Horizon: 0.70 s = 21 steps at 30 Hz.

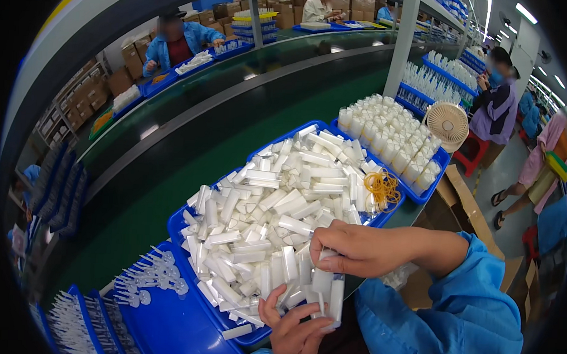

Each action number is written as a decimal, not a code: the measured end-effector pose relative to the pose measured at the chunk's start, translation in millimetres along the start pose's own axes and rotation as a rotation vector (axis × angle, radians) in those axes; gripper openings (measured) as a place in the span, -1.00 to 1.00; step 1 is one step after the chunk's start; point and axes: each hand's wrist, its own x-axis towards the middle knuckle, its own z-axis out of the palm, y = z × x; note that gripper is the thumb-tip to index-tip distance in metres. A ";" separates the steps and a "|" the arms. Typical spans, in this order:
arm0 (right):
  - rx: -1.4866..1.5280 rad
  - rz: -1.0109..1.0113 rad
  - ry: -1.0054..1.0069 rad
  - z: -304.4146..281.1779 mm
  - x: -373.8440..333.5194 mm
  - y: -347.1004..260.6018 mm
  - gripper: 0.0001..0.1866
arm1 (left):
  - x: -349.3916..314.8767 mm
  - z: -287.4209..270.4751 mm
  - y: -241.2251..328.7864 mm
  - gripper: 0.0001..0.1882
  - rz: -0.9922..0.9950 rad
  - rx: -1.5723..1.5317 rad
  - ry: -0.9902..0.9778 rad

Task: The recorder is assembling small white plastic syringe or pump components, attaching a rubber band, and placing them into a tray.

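Close to my body, my left hand (298, 332) supports the lower end of a small bundle of white tubes in clear sleeves (335, 297), its fingers curled against them. Over the bundle's upper end bends my right hand (356, 247), fingers closed on the same pieces; what lies inside its grip is partly hidden. Just beyond both hands, a blue tray (177, 226) holds a heap of loose white sleeved tubes (264, 201). A clump of yellow rubber bands (382, 188) lies at the heap's right side.
Banded upright bundles (391, 134) fill a blue tray at the right, beside a beige fan (448, 123). Clear stemmed parts (152, 275) lie in a blue tray (172, 317) at the left. A green conveyor belt (152, 191) runs behind. Several people work nearby.
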 end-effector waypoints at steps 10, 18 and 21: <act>0.386 0.034 -0.196 -1.0 -9.3 8.2 -0.77 | -1.5 3.0 6.4 -0.92 0.111 0.093 0.008; 0.150 -0.122 -0.042 28.5 -18.5 -3.3 -0.81 | -5.8 18.9 -12.0 -0.43 0.178 0.087 0.291; 0.158 -0.125 -0.008 32.6 -19.5 1.8 -0.80 | -9.1 19.9 -9.5 -0.29 0.015 -0.048 0.243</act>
